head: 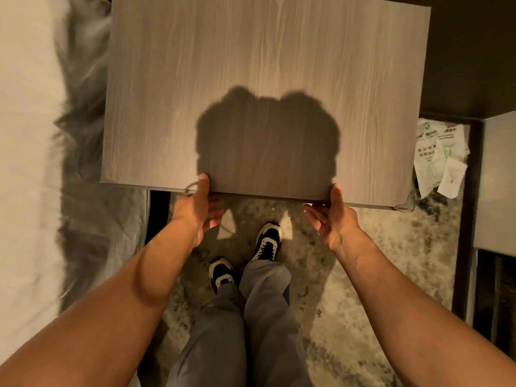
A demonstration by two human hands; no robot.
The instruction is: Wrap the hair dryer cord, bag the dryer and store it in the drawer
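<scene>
- Looking down from the head camera, the left hand (199,210) and the right hand (332,216) are both at the near edge of the wooden nightstand top (265,65). Each thumb lies on the top surface and the fingers are loosely spread below the edge, pinching nothing.
- The hair dryer, its cord and the bag are not in view. The drawer front is hidden under the overhanging top, so I cannot tell whether the drawer is open or closed; probably the hands are at it.
- A thin cord end (191,187) shows just beside the left thumb, at the edge. If it belongs to the dryer, a closing drawer could pinch it.
- Fingers curled under the edge could be caught if the drawer is pushed fast.
- The shoes (268,241) stand near, on the patterned carpet (377,275); a drawer pulled out far could hit the legs.
- Printed leaflets (438,155) lie well apart on the right, with no risk.
</scene>
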